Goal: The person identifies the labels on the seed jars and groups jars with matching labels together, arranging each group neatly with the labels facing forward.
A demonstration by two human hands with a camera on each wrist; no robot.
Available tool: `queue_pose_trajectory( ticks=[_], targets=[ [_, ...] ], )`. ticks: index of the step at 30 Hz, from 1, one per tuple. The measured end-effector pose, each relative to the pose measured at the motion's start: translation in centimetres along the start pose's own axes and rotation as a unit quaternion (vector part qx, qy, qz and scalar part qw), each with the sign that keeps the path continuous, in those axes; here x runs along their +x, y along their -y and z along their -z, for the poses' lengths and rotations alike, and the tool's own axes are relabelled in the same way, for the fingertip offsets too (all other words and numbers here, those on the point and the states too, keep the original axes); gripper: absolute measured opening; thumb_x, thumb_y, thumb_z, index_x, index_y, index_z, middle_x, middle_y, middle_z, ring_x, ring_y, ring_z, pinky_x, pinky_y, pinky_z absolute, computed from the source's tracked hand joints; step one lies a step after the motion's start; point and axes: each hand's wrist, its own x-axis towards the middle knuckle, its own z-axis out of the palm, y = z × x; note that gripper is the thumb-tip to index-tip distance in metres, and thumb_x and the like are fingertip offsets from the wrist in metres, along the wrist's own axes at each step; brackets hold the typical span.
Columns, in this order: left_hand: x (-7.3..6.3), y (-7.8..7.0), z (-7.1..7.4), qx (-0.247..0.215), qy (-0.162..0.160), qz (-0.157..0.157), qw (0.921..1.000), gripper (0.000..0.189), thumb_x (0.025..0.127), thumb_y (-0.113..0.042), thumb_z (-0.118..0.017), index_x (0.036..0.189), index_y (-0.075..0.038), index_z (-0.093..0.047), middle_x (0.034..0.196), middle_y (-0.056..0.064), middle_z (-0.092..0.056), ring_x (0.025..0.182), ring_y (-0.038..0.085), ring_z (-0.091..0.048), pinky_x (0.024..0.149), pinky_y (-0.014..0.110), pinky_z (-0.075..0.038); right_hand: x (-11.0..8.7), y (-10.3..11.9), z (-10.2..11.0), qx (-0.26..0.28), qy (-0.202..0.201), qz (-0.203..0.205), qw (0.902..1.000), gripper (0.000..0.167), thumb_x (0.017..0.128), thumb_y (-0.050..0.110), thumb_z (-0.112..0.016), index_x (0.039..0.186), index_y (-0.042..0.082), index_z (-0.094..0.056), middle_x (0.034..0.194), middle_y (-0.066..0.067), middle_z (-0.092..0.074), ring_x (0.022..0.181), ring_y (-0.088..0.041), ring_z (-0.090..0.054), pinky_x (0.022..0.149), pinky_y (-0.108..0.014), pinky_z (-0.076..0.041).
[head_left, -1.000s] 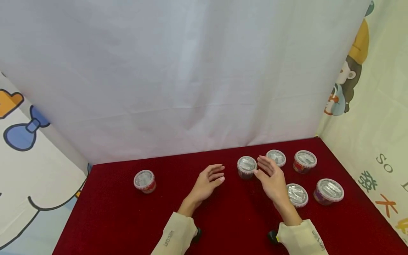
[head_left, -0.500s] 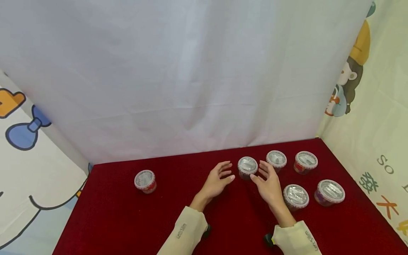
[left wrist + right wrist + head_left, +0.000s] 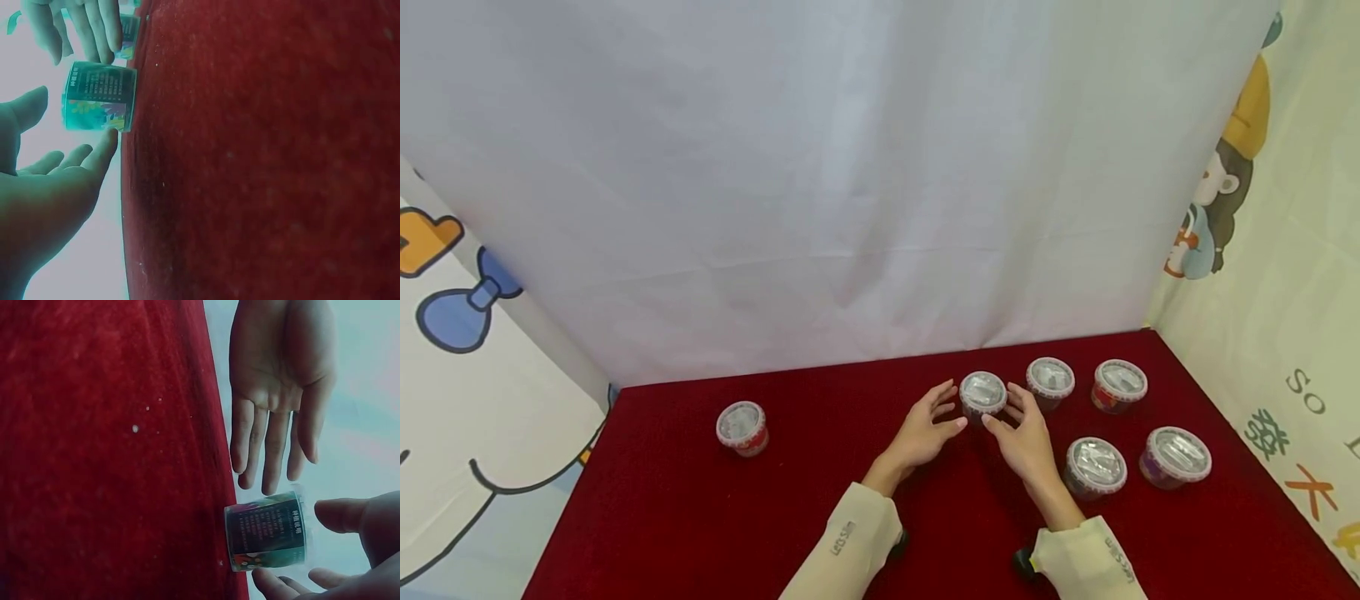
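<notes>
A small lidded plastic cup [image 3: 982,394] with a clear, shiny lid and a dark printed label stands upright on the red cloth between both hands. My left hand [image 3: 921,431] is on its left side with fingers extended and thumb apart. On the other side, my right hand [image 3: 1027,435] has its fingers beside the cup's wall and its thumb near the front. In the left wrist view a fingertip of the left hand [image 3: 56,194] lies close to the cup [image 3: 100,97]; contact is unclear. The right wrist view puts the right hand's [image 3: 362,556] fingertips close against the cup's wall.
To the right stand several similar lidded cups, among them a near one [image 3: 1096,467], a purple-labelled one [image 3: 1176,456], a red-labelled one [image 3: 1118,386] and a back one [image 3: 1050,379]. Another red-labelled cup [image 3: 742,427] stands far left. A white curtain [image 3: 850,208] hangs behind the table.
My left hand has moved right, toward the middle cup. My right hand has shifted left and slightly down, so both hands now flank that cup, which has stayed in place.
</notes>
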Motion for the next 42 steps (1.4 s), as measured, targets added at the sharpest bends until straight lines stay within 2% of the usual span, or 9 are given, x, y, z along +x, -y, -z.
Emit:
queue_pose_trajectory(
  ticks=[12,20,24,29,34,39,42],
  targets=[
    [0.0,-0.1,-0.5,-0.007,0.020,0.002,0.9998,0.062,0.106,0.000,-0.061,0.162,0.003,-0.035,0.160,0.026,-0.045,0.141,0.042,-0.052,0.112,0.049,-0.050,0.2,-0.2,-0.4,0.003,-0.001,0.002,1.0000,0.067,0.100,-0.001,-0.066,0.158,-0.010,-0.033,0.156,-0.035,-0.042,0.145,-0.050,-0.042,0.114,-0.061,-0.043],
    [0.0,-0.2,-0.7,-0.007,0.008,-0.003,0.9999,0.057,0.105,0.001,-0.061,0.159,0.002,-0.042,0.156,0.026,-0.049,0.140,0.042,-0.053,0.110,0.050,-0.051,0.3,-0.2,-0.8,0.007,-0.014,-0.012,0.9998,0.069,0.100,0.002,-0.069,0.158,-0.009,-0.034,0.156,-0.032,-0.043,0.145,-0.047,-0.042,0.112,-0.059,-0.044],
    [-0.3,-0.2,-0.6,-0.009,-0.012,-0.009,0.9998,0.050,0.105,0.000,-0.062,0.153,0.002,-0.050,0.152,0.025,-0.054,0.138,0.043,-0.055,0.108,0.048,-0.053,0.2,-0.2,-0.9,0.009,-0.017,-0.009,0.9998,0.068,0.099,0.001,-0.071,0.157,-0.009,-0.036,0.155,-0.031,-0.044,0.144,-0.046,-0.044,0.111,-0.056,-0.045],
    [-0.7,-0.1,-0.2,-0.007,-0.047,-0.029,0.9985,0.040,0.104,0.000,-0.065,0.143,0.003,-0.059,0.145,0.023,-0.060,0.134,0.041,-0.058,0.106,0.048,-0.054,0.2,-0.1,-0.8,0.003,0.005,-0.001,1.0000,0.067,0.100,0.005,-0.072,0.157,-0.006,-0.038,0.154,-0.030,-0.048,0.142,-0.043,-0.047,0.110,-0.054,-0.045],
    [-1.0,-0.2,0.3,-0.011,-0.072,-0.046,0.9963,0.034,0.103,-0.001,-0.066,0.136,0.004,-0.060,0.134,0.023,-0.066,0.129,0.039,-0.062,0.104,0.047,-0.054,0.0,0.3,-0.5,0.005,0.033,0.001,0.9994,0.065,0.100,0.010,-0.074,0.157,-0.003,-0.043,0.152,-0.028,-0.052,0.139,-0.041,-0.052,0.107,-0.048,-0.049],
    [-1.3,-0.1,0.9,-0.017,-0.083,-0.042,0.9955,0.033,0.102,-0.003,-0.068,0.134,0.004,-0.060,0.123,0.022,-0.068,0.121,0.037,-0.066,0.097,0.041,-0.058,-0.2,0.6,-0.3,0.015,0.069,-0.001,0.9975,0.063,0.100,0.012,-0.074,0.156,0.001,-0.046,0.151,-0.025,-0.055,0.137,-0.040,-0.054,0.107,-0.046,-0.051],
    [-1.7,-0.1,1.4,-0.011,-0.081,-0.032,0.9962,0.036,0.102,-0.006,-0.071,0.135,0.003,-0.061,0.120,0.020,-0.068,0.118,0.034,-0.066,0.097,0.042,-0.058,-0.5,0.7,-0.2,0.017,0.090,-0.008,0.9958,0.062,0.101,0.014,-0.074,0.156,0.003,-0.047,0.151,-0.024,-0.056,0.137,-0.039,-0.054,0.108,-0.049,-0.050]
  ],
)
